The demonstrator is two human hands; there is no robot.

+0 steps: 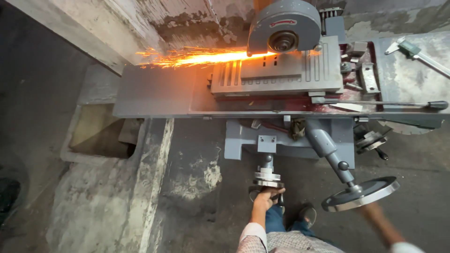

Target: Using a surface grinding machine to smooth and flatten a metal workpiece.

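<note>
A grey surface grinder fills the upper middle of the frame, seen from above. Its long flat table runs left to right, with a ribbed chuck plate on top. Above the plate sits the round grey wheel guard, and from under it a stream of orange sparks shoots toward the upper left, ending near a rough concrete wall.

Two handwheels stick out of the machine's front, toward the bottom of the frame. The small handwheel sits at lower centre on a short shaft whose long axis points straight down the picture — the left hand is curled around its rim, gripping it. The large handwheel lies to the right, a flat grey disc on a thicker shaft that slants down and to the right. The right hand is at its lower edge, but it is motion-blurred and I cannot tell whether it is clenched on the rim or loose.

A long thin lever with a black knob runs along the machine's right side, pointing right. At the upper right a caliper lies on a grey metal surface. Below, blue trousers and a sandalled foot show on the dark concrete floor.
</note>
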